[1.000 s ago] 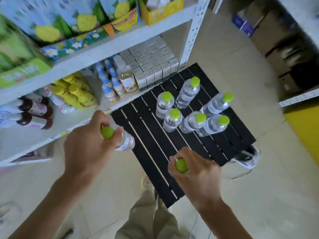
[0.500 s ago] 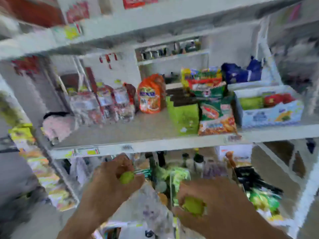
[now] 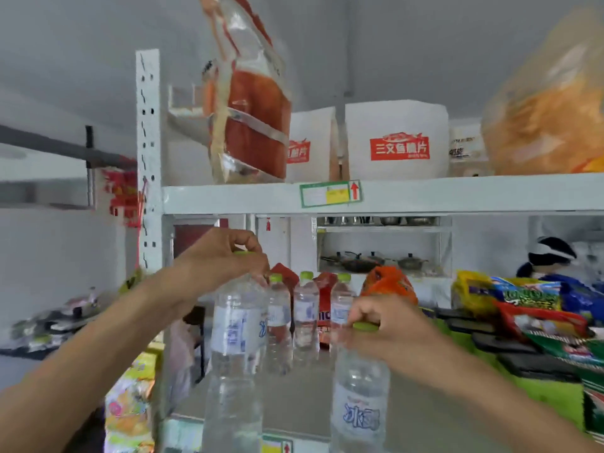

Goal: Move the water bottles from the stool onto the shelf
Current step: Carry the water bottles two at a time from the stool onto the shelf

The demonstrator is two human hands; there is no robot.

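Note:
My left hand (image 3: 219, 256) grips the green cap of a clear water bottle (image 3: 233, 354) that hangs upright in front of the grey shelf board (image 3: 294, 397). My right hand (image 3: 385, 325) grips the green cap of a second water bottle (image 3: 359, 403), lower and to the right, also at the shelf's front edge. Three more water bottles (image 3: 305, 315) with green caps stand in a row further back on the shelf. The stool is out of view.
An upper shelf (image 3: 425, 194) carries white boxes (image 3: 397, 138) and a red packet (image 3: 251, 103). Snack bags (image 3: 523, 308) crowd the right side of the bottle shelf. An orange bag (image 3: 389, 284) sits behind the bottles. The white upright post (image 3: 148, 158) stands at the left.
My view swung up from the stool to the shelf. Both hands rose with their bottles, which now hang upright at the shelf's front edge instead of over the stool.

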